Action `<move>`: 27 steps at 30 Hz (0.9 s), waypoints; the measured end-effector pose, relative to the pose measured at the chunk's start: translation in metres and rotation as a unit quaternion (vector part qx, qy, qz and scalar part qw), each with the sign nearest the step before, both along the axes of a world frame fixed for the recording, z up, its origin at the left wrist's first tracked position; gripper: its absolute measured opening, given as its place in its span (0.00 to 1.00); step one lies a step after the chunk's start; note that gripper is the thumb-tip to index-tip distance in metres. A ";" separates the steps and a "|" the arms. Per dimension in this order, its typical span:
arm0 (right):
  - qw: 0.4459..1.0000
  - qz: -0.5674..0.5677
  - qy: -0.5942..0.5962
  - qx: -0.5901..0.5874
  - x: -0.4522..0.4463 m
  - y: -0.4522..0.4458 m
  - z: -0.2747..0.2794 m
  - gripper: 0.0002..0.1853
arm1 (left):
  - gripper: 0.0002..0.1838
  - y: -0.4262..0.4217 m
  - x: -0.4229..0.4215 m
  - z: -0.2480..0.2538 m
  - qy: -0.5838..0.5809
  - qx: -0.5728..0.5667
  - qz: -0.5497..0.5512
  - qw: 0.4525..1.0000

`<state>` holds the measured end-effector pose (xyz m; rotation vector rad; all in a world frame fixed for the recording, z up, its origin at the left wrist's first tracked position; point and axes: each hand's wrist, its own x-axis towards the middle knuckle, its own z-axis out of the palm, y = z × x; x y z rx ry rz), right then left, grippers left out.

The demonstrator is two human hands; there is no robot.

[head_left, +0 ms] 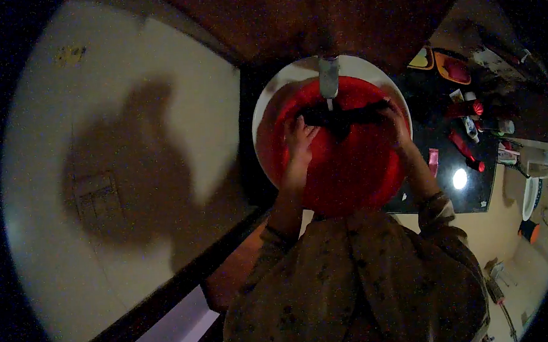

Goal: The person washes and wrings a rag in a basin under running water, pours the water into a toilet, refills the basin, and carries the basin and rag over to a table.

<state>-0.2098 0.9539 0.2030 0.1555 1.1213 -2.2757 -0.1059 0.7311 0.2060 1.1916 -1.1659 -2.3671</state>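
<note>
At the far left, a pale wall (38, 161) carries a small yellowish mark (71, 54), too blurred to read, and a large shadow; within the shadow a square panel (98, 195) shows faintly. Next comes the white basin (294, 69), with a red tub (352, 174) sitting inside it. Over the tub's left side is the left hand (300, 137), fingers apart and slightly bent at the left end of a black cloth (359, 115); whether they pinch it cannot be told in this dim light. The cloth hangs across the upper part of the tub, sagging in the middle, just below the metal tap (329, 78). The right hand (396, 123) has its fingers curled over the cloth's right end, gripping it.

Right of the basin, a dark glossy worktop (428, 193) bears a pink packet (433, 162), a yellow-centred dish (422, 58), an orange-rimmed dish (452, 67), a red bottle (464, 149) lying aslant, and a white tube (470, 129); any print on the packet or tube is too small to read. Further right stand a white oval object (531, 198) and an orange-and-black item (529, 231).
</note>
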 end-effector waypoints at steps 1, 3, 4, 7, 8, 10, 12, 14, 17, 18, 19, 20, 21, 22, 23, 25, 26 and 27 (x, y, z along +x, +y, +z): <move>1.000 0.001 -0.001 0.000 0.000 0.010 -0.018 0.15 | 0.30 0.001 0.000 -0.002 -0.001 0.000 0.001 1.000; 0.966 0.162 0.189 0.068 0.001 0.024 -0.048 0.23 | 0.30 0.001 -0.001 -0.007 0.012 0.141 0.045 0.989; 0.966 0.163 0.188 0.068 0.004 0.029 -0.048 0.23 | 0.30 0.001 0.002 -0.005 0.011 0.140 0.046 0.989; 0.883 0.348 0.222 0.222 0.018 0.010 0.015 0.23 | 0.30 0.013 0.004 0.042 0.037 0.111 -0.131 0.985; 0.886 0.328 0.215 0.248 0.016 0.000 0.020 0.24 | 0.28 0.019 0.000 0.060 0.035 0.098 -0.160 0.982; 0.888 0.307 0.207 0.274 0.015 -0.016 0.019 0.24 | 0.27 0.028 0.003 0.068 0.033 0.086 -0.190 0.977; 0.882 0.266 0.294 0.254 0.021 -0.032 0.008 0.24 | 0.27 0.040 0.012 0.066 -0.034 -0.126 -0.274 0.953; 0.913 0.263 0.195 0.245 0.021 -0.048 0.015 0.23 | 0.27 0.038 0.018 0.000 0.000 -0.189 -0.290 0.938; 0.946 0.254 0.074 0.185 0.017 -0.052 -0.002 0.23 | 0.27 0.035 0.026 0.025 -0.022 -0.305 -0.335 0.891; 0.958 0.244 0.054 0.140 0.015 -0.048 -0.010 0.22 | 0.28 0.033 0.029 0.043 -0.074 -0.355 -0.369 0.856; 0.958 0.246 0.054 0.140 0.012 -0.039 -0.017 0.22 | 0.28 0.029 0.032 0.041 -0.075 -0.354 -0.367 0.857; 0.958 0.223 0.089 0.158 0.009 -0.029 -0.021 0.22 | 0.27 0.024 0.037 0.034 -0.028 -0.249 -0.305 0.919; 0.956 0.198 0.125 0.175 0.007 -0.027 -0.021 0.22 | 0.27 0.019 0.041 0.027 0.020 -0.139 -0.236 0.961; 0.956 0.199 0.124 0.176 0.009 -0.026 -0.021 0.22 | 0.27 0.016 0.046 0.021 0.020 -0.138 -0.236 0.962; 0.955 0.176 0.122 0.206 0.012 -0.025 -0.015 0.23 | 0.27 0.015 0.054 0.015 0.033 -0.183 -0.263 0.947; 0.952 0.154 0.119 0.238 0.020 -0.027 0.001 0.23 | 0.27 0.017 0.053 0.012 0.046 -0.225 -0.289 0.929; 0.943 0.182 0.135 0.245 0.025 -0.030 0.011 0.23 | 0.28 0.023 0.042 0.012 0.011 -0.116 -0.279 0.953; 0.933 0.210 0.151 0.251 0.028 -0.032 0.017 0.23 | 0.28 0.029 0.034 0.011 -0.025 -0.006 -0.264 0.964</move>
